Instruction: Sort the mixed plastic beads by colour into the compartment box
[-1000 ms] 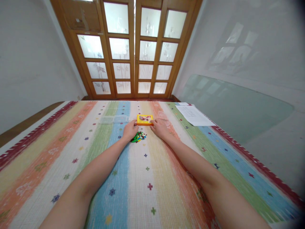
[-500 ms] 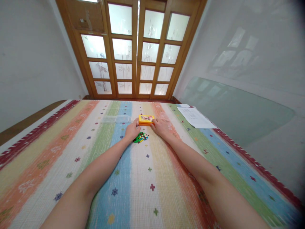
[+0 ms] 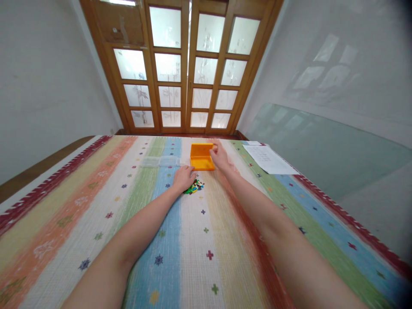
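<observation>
An orange-yellow plastic box [image 3: 203, 165] lies on the table with its hinged lid [image 3: 201, 150] raised at the back. Its interior faces me and looks bare. My right hand [image 3: 220, 157] pinches the right edge of the lid between thumb and fingers. At the front left corner, the fingers of my left hand [image 3: 183, 177] are closed against the box's edge. Just in front of the box is a small pile of mixed-colour pieces [image 3: 195, 187], mostly green, partly behind my left hand; they are too small to name.
A clear plastic container [image 3: 161, 162] lies open to the left of the box. Printed paper sheets [image 3: 270, 159] rest near the table's right edge. A striped tablecloth [image 3: 193, 257] covers the table. Wooden glazed doors [image 3: 189, 86] stand beyond it, with walls on both sides.
The box has gone from closed to open: its lid, with the picture on top, has swung up and back with my right hand. My left hand has stayed near the left corner.
</observation>
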`<state>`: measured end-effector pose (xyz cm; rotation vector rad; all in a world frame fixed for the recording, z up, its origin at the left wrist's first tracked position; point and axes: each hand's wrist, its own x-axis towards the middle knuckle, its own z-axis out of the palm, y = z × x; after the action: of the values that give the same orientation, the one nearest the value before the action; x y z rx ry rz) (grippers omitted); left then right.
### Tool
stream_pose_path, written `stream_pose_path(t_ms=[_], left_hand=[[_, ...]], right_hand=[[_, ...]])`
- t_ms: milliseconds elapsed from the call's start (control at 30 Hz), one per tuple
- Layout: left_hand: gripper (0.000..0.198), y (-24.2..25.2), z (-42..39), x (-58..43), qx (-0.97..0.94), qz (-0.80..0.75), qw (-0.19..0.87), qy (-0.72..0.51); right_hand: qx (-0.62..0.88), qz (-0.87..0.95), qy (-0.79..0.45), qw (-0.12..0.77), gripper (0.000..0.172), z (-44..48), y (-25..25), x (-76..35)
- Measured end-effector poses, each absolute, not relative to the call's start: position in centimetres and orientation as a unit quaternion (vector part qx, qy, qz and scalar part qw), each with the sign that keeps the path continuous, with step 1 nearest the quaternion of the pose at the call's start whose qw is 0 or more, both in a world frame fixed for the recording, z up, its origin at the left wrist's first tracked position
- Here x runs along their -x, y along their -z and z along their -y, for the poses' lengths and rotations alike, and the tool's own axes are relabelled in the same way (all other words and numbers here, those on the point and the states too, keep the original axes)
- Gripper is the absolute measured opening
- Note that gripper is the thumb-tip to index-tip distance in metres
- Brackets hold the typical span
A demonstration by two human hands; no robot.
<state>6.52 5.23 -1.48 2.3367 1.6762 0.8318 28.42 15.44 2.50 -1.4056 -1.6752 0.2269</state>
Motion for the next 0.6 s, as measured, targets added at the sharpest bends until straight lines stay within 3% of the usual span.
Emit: stream_pose_path(t_ms=[100, 233, 600], left_hand=[[0.037, 1.5, -5.3, -6.5, -0.777, -0.562, 0.071, -0.276], [0.037, 1.6, -5.4, -6.6, -0.773, -0.564, 0.076, -0.281], [0.036, 1.5, -5.5, -6.5, -0.767, -0.581, 0.051, -0.265]], right_hand=[[0.54, 0.702, -0.071, 0.458, 0.047, -14.5, -1.8, -28.7], [0.542, 0.734, -0.045, 0.407, 0.03, -12.1, -0.8, -30.1], [0.622, 0.739, -0.005, 0.259, 0.022, -8.9, 0.6, -33.7]])
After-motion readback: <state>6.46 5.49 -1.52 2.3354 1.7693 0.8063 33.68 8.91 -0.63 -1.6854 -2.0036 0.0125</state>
